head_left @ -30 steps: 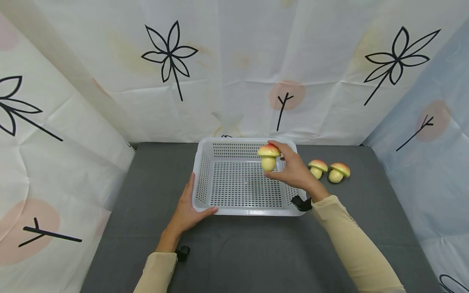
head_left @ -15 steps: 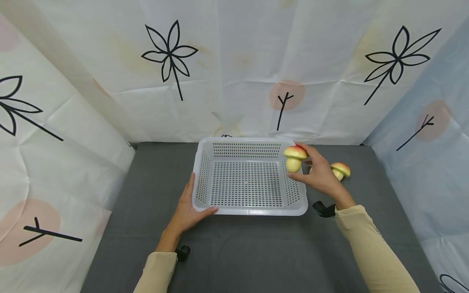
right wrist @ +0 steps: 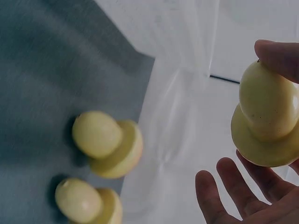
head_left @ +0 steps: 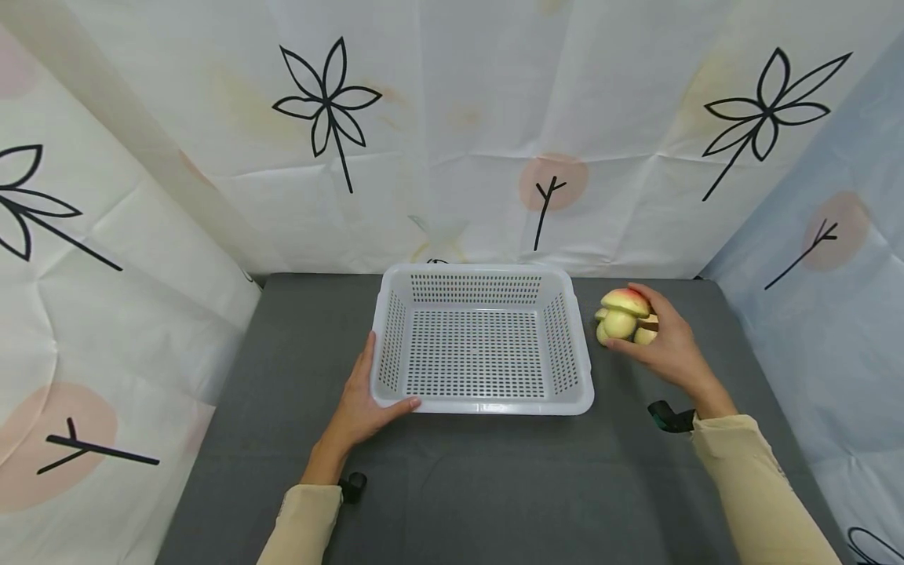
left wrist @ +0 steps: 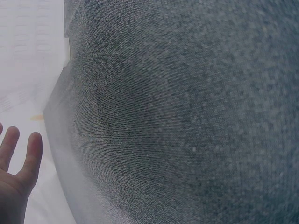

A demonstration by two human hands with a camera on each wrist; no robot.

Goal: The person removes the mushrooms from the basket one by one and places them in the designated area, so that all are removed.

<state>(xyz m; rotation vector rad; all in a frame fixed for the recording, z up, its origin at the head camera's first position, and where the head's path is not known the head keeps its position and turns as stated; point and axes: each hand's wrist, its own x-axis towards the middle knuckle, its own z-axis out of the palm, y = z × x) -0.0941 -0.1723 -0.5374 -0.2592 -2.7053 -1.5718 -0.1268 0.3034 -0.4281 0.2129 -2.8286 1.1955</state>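
My right hand (head_left: pixel 667 341) pinches a toy mushroom (head_left: pixel 620 322) by cap and base, off the right side of the white plastic basket (head_left: pixel 482 407). In the right wrist view the held mushroom (right wrist: pixel 266 105) shows its pale yellow stem, the thumb against the stem's end and fingers by the cap. Two more mushrooms (right wrist: pixel 97 135) (right wrist: pixel 78 200) lie on the cloth; in the head view they are partly hidden behind the hand and the held one. My left hand (head_left: pixel 356 404) rests against the basket's front left corner, thumb on the rim, fingers straight along the side.
A dark grey cloth (head_left: pixel 452 486) covers the table. White printed fabric (head_left: pixel 452 157) stands close behind the basket and rises on both sides. The perforated bottom of the basket shows no contents.
My right hand has carried the mushroom from above the basket to the right, over the two mushrooms on the cloth. The left hand and the basket have stayed put.
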